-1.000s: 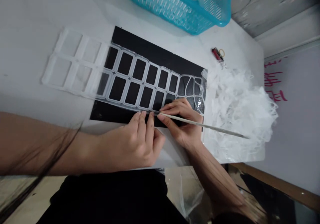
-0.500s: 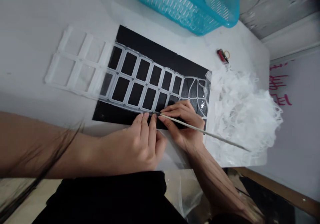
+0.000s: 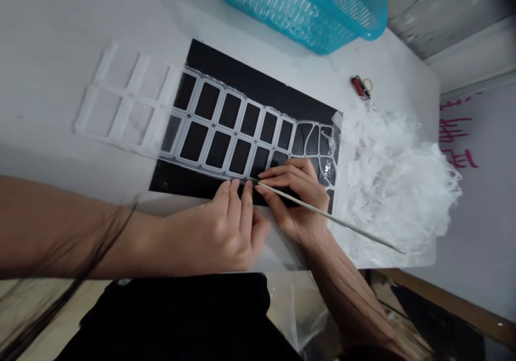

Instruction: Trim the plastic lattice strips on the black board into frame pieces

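A translucent white sheet of rectangular frames [image 3: 213,127] lies partly on a black mat [image 3: 226,60] and extends left over the white table. My right hand [image 3: 300,197] is closed on a thin pale stick [image 3: 334,219], whose near tip touches the sheet's lower edge. My left hand [image 3: 237,224] rests beside it, fingers bent close together, with the fingertips on the sheet's lower edge. Whether it pinches the edge cannot be made out. At the sheet's right end, some frame strips [image 3: 312,141] look loose and curved.
A blue plastic basket [image 3: 282,6] stands at the back. A heap of white stringy scraps [image 3: 399,189] covers the table's right end. Behind it lies a small red tool [image 3: 357,87]. Red writing marks a pale board [image 3: 455,130] at the right.
The view has shifted slightly. The stick's far end has dipped a little, while both hands keep nearly the same place on the sheet's edge.
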